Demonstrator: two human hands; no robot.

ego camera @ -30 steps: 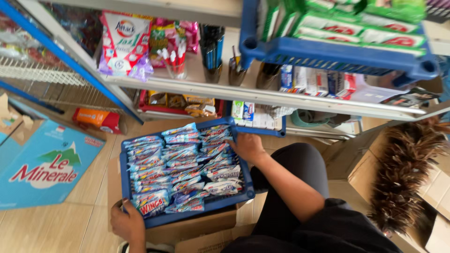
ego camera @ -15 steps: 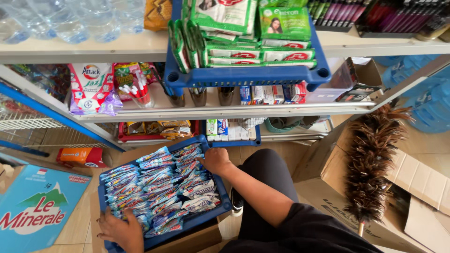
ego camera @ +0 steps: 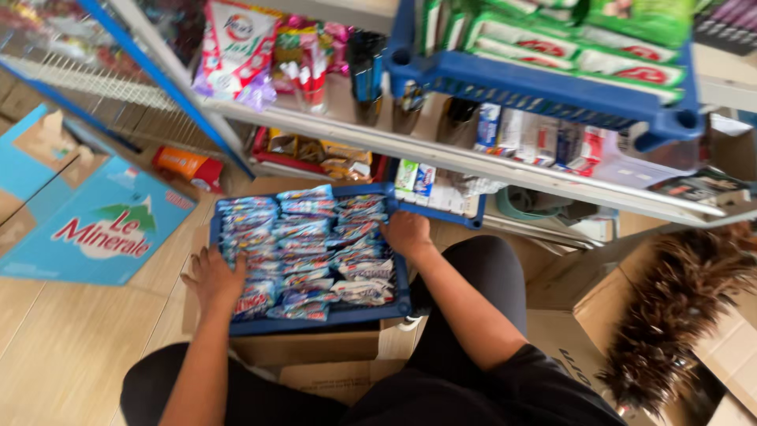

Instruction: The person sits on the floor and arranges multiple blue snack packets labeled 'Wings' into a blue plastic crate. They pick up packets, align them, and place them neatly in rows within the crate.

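Note:
A blue plastic tray [ego camera: 331, 317] full of several blue and red sachet packets [ego camera: 307, 244] rests on a cardboard box [ego camera: 315, 347] in front of me. My left hand [ego camera: 213, 276] grips the tray's near left edge, fingers over the packets. My right hand [ego camera: 406, 233] holds the tray's far right rim, next to the shelf. My knee in dark trousers [ego camera: 489, 276] is just right of the tray.
Metal shelves [ego camera: 441, 154] ahead hold packets and small boxes; a second blue tray [ego camera: 536, 95] with green packs sits on the upper shelf. A blue carton [ego camera: 95, 229] stands on the wooden floor at left. A feather duster [ego camera: 678, 308] lies over open boxes at right.
The camera view has tilted down and shifted. My left hand has moved up along the tray's left edge; the right hand stays on the far right rim.

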